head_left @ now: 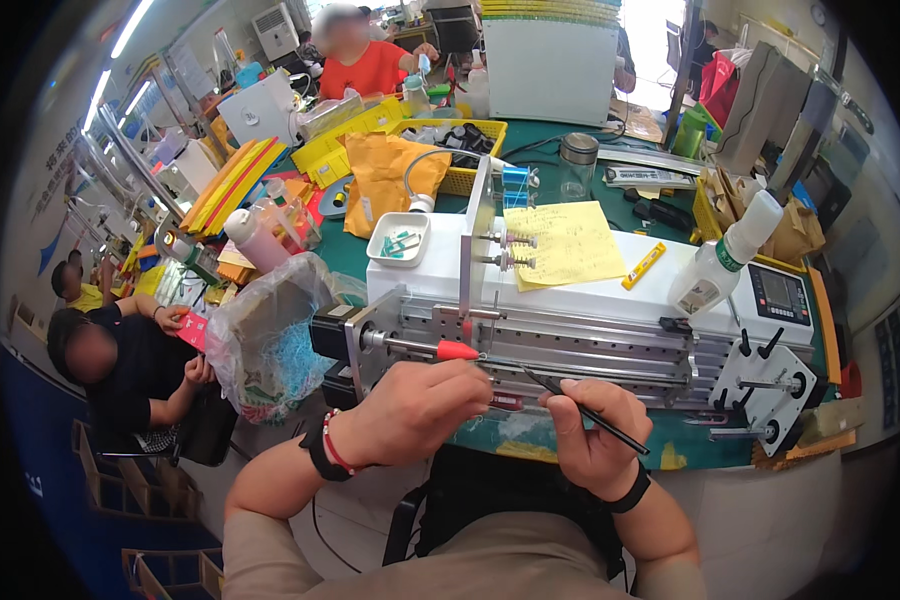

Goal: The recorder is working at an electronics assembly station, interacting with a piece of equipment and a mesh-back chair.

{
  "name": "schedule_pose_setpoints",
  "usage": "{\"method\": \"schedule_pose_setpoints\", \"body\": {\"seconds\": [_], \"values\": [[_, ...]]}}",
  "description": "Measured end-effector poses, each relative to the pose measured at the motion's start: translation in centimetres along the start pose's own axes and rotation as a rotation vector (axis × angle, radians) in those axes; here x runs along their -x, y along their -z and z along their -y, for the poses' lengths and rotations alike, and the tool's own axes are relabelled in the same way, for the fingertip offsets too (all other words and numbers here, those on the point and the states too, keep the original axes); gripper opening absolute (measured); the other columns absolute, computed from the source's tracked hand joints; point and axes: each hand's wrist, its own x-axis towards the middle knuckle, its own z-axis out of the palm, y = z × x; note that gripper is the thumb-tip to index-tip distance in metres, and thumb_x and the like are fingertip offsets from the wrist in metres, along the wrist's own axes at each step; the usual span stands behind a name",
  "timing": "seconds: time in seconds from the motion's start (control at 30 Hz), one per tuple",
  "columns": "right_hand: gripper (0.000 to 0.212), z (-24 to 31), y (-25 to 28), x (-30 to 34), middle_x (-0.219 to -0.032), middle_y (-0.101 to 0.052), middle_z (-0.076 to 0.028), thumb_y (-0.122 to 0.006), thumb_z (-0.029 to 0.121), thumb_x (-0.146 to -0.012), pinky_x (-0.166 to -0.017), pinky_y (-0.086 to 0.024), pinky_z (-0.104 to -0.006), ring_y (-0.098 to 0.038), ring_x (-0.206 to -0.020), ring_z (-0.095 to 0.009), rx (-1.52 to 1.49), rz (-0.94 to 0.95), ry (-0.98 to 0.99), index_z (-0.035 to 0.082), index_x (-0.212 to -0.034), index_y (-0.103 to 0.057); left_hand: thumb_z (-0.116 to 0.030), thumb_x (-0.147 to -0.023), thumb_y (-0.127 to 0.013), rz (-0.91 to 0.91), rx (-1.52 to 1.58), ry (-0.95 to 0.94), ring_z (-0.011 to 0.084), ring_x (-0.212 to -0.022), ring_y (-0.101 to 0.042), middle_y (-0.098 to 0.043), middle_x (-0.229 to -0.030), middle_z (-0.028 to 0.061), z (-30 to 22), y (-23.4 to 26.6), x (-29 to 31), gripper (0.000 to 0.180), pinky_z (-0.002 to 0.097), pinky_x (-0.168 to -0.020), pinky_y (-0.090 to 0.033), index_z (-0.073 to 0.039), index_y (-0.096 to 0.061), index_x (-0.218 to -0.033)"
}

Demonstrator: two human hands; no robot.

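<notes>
My right hand (595,425) grips dark, slim tweezers (618,434), their tip pointing left toward the machine's middle. My left hand (420,405) is closed in a pinch just below a red cone-shaped tip (457,350) on a metal spindle (408,344). What its fingers hold, if anything, is too small to make out. Both hands are at the front of a white bench-top winding machine (590,275) with metal rails. Above the spindle, an upright plate (477,235) carries spring tensioners (515,250) and blue spools (515,177).
Left of the machine, a plastic-lined bin (260,320) holds blue strands. A white dish (400,240) of small parts, a yellow handwritten sheet (570,240), a yellow cutter (644,266) and a white bottle (725,260) rest on the machine. A co-worker (120,350) sits at left.
</notes>
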Motion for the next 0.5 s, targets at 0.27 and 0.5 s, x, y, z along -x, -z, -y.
{"method": "schedule_pose_setpoints", "body": {"seconds": [0.27, 0.5], "values": [[0.024, 0.2, 0.2, -0.3, -0.082, -0.076, -0.015, -0.090, 0.013, -0.092, -0.062, -0.059, -0.0347, -0.075, -0.067, -0.030, -0.002, 0.055, 0.040, 0.000, -0.102, -0.073, -0.003, -0.106, -0.067, -0.089, 0.171, 0.535, 0.0237, -0.069, -0.070, -0.070, -0.085, 0.0124, -1.6, -0.4, 3.7, 0.002, 0.0319, -0.066, -0.053, -0.001, -0.067, -0.106], [0.022, 0.3, -0.2, -0.6, -0.081, -0.075, -0.016, -0.089, 0.011, -0.092, -0.063, -0.059, -0.0358, -0.075, -0.068, -0.031, 0.020, 0.046, 0.037, 0.000, -0.103, -0.073, -0.003, -0.088, -0.075, 0.051, -0.035, 0.032, 0.0333, -0.082, -0.065, -0.063, -0.092, 0.0114, -2.7, 0.9, -1.2, 0.023, 0.0453, -0.072, -0.051, -0.006, -0.066, -0.109]]}}
